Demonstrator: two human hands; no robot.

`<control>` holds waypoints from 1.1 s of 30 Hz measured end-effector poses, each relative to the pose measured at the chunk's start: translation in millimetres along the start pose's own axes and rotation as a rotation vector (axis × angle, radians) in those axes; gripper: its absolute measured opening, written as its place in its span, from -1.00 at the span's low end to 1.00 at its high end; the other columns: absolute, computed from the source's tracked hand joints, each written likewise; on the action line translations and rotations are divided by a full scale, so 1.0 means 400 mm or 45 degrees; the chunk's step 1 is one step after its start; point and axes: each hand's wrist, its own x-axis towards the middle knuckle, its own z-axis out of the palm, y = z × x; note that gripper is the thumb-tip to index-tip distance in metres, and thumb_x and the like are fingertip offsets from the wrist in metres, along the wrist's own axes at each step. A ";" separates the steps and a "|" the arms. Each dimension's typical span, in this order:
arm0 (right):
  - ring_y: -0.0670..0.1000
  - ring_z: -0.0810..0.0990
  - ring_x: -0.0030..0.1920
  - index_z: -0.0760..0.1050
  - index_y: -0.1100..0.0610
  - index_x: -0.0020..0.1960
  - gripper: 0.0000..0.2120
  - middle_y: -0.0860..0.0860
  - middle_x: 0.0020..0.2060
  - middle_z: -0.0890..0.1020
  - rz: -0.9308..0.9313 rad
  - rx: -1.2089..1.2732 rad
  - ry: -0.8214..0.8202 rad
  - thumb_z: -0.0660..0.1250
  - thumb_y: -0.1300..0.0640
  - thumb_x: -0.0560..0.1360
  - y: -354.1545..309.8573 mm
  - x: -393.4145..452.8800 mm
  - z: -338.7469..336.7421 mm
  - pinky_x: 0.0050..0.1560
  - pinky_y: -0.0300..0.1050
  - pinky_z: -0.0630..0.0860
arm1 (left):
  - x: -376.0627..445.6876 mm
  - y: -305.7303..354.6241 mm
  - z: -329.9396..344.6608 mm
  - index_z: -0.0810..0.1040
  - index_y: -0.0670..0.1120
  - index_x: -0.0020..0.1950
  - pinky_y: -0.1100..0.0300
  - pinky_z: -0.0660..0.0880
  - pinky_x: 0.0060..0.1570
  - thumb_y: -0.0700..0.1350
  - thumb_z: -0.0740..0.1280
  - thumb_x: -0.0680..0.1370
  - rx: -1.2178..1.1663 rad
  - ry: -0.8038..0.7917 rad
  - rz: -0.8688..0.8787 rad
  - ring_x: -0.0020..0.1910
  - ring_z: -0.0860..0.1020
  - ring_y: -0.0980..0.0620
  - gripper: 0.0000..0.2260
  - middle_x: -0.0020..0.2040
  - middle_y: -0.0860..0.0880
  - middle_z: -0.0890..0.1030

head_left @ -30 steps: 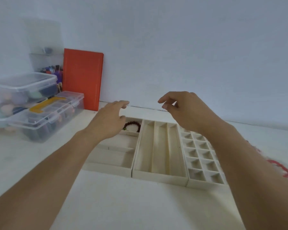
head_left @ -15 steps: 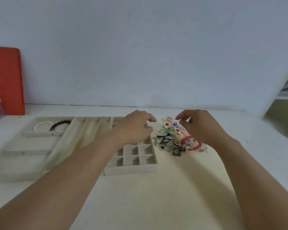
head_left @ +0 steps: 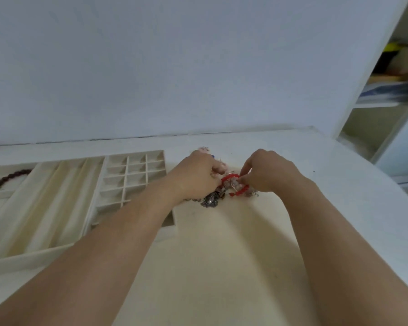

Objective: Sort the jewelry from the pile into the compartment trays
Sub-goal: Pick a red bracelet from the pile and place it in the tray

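Red bead bracelet (head_left: 233, 185) on top of the jewelry pile (head_left: 210, 200), just right of the grid tray (head_left: 132, 177). Right hand (head_left: 266, 171) pinches the bracelet's near edge. Left hand (head_left: 196, 176) covers the pile's left part; its fingers curl in, grasp indiscernible. Dark bead bracelet (head_left: 10, 177) lies far left of the tray.

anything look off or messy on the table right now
Only the jewelry pile: it sits tangled on the bare table right of the grid tray, pieces overlapping, with both hands in it. The right hand pinches a red bead bracelet. The trays sit side by side, nothing looks spilled or broken.
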 end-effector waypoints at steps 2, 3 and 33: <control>0.07 0.66 -0.14 0.65 -0.01 -0.04 -0.90 -0.01 -0.20 0.67 0.039 -0.008 0.020 0.41 0.08 0.46 0.005 0.008 0.010 -0.14 -0.12 0.54 | 0.003 -0.009 -0.007 0.62 0.03 0.30 0.29 0.30 0.25 -0.12 0.37 0.60 -0.017 0.005 -0.008 0.41 0.42 0.00 -0.73 0.41 0.01 0.51; 0.07 0.67 -0.15 0.65 0.01 -0.06 -0.91 -0.01 -0.22 0.67 0.051 0.000 0.018 0.41 0.09 0.45 0.006 0.011 0.016 -0.14 -0.12 0.55 | 0.005 -0.017 -0.009 0.62 0.06 0.29 0.33 0.28 0.21 -0.11 0.38 0.59 -0.027 0.010 -0.007 0.42 0.41 0.04 -0.73 0.42 0.01 0.50; -0.01 0.68 -0.21 0.67 0.00 -0.22 -0.77 -0.02 -0.31 0.71 0.023 0.155 -0.141 0.54 -0.16 0.38 -0.014 -0.021 0.001 -0.04 -0.06 0.63 | 0.020 -0.016 -0.062 0.65 -0.14 -0.01 0.22 0.58 -0.16 -0.09 0.40 0.59 -0.808 0.339 -0.054 -0.27 0.65 0.07 -0.87 -0.22 -0.03 0.73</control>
